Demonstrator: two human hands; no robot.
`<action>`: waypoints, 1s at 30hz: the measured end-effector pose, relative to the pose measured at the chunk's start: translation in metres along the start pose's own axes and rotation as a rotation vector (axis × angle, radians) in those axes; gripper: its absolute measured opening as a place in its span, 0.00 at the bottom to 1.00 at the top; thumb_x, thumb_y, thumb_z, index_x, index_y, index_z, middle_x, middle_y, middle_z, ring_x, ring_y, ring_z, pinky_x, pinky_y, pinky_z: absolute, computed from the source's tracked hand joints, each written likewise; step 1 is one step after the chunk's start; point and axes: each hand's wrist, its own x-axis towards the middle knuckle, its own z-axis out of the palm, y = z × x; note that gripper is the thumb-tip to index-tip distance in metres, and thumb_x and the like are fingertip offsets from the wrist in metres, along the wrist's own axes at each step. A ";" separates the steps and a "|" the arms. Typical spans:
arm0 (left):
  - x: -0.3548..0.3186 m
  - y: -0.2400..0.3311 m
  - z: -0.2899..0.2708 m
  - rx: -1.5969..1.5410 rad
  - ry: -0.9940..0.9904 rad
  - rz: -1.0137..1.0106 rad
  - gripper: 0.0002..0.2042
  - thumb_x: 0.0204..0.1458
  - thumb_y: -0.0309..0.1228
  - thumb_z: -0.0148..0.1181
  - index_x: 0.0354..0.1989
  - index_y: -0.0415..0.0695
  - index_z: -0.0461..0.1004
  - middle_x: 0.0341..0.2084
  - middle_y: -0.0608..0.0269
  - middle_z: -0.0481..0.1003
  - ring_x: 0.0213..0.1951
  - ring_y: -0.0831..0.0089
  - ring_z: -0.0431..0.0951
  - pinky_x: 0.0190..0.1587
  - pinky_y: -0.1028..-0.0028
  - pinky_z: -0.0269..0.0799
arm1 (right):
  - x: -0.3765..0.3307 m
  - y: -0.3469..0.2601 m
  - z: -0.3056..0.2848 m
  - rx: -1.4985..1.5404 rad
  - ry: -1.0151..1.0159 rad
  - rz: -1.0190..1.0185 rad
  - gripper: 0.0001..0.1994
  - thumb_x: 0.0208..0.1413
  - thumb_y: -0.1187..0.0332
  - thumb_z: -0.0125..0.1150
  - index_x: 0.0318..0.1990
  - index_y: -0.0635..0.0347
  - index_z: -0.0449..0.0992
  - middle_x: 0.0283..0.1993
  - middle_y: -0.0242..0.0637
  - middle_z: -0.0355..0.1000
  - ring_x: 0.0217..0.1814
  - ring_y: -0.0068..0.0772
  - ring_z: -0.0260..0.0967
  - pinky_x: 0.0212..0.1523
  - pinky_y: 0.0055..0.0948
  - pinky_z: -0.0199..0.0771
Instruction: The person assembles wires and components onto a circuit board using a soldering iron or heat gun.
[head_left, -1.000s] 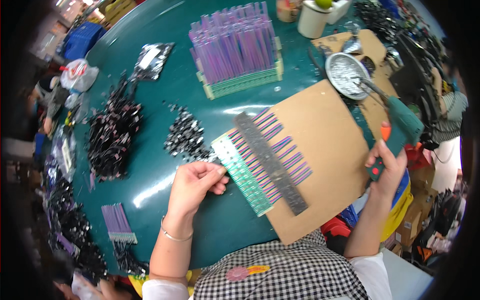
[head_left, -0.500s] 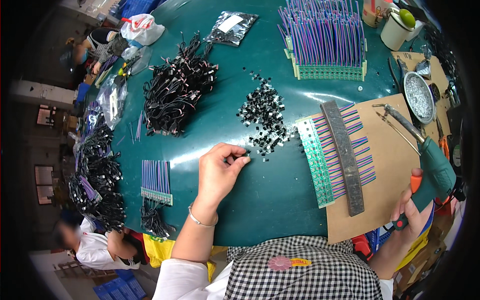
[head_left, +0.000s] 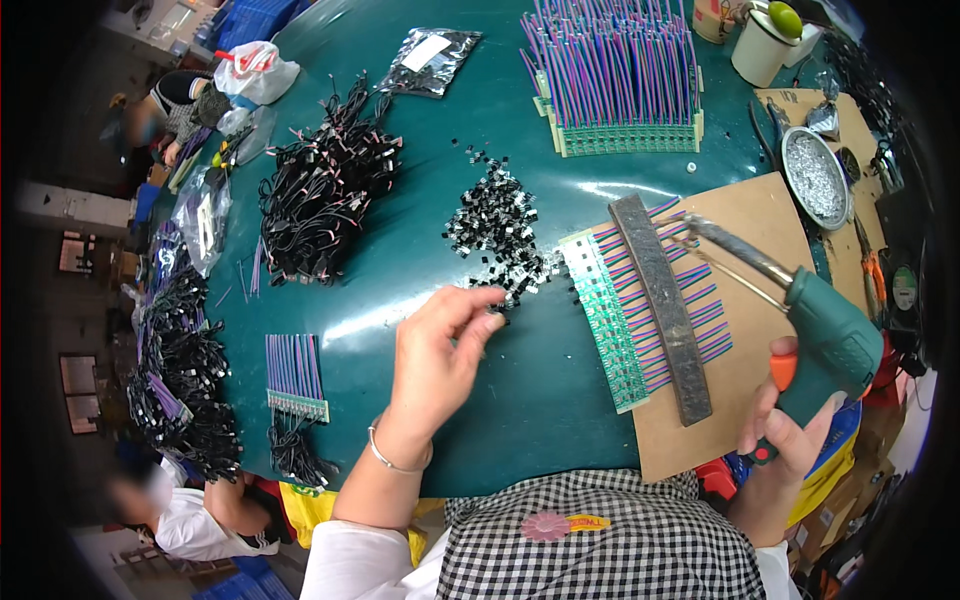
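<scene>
Teal table (head_left: pixel 520 400) with cardboard sheet (head_left: pixel 760 300), cluttered workshop around.

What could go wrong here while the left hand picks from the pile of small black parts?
The left hand pinches at the edge of the loose black parts; a sweep could scatter them over the green table. The right hand holds the green soldering gun, its tip over the wire strip; unwatched, it might drift onto those wires.
</scene>
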 end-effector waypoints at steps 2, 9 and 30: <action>-0.007 0.014 0.010 -0.286 -0.131 0.002 0.07 0.47 0.17 0.56 0.35 0.36 0.73 0.24 0.63 0.72 0.25 0.80 0.73 0.25 0.81 0.71 | -0.003 -0.003 0.009 -0.005 -0.034 0.119 0.34 0.37 0.71 0.62 0.53 0.70 0.52 0.46 0.50 0.60 0.15 0.27 0.62 0.13 0.20 0.66; -0.028 0.046 0.042 -0.679 -0.276 0.228 0.05 0.44 0.16 0.58 0.31 0.35 0.74 0.36 0.49 0.75 0.34 0.68 0.78 0.34 0.74 0.76 | 0.001 0.000 0.039 0.068 -0.388 0.249 0.26 0.46 0.83 0.55 0.55 0.69 0.55 0.35 0.42 0.69 0.26 0.22 0.66 0.25 0.19 0.69; -0.035 0.059 0.044 -0.444 -0.485 0.064 0.03 0.43 0.21 0.62 0.26 0.35 0.75 0.22 0.56 0.77 0.23 0.73 0.77 0.28 0.79 0.72 | 0.000 0.009 0.046 -0.110 -0.457 0.282 0.29 0.40 0.85 0.58 0.54 0.67 0.58 0.35 0.39 0.67 0.30 0.24 0.68 0.30 0.23 0.70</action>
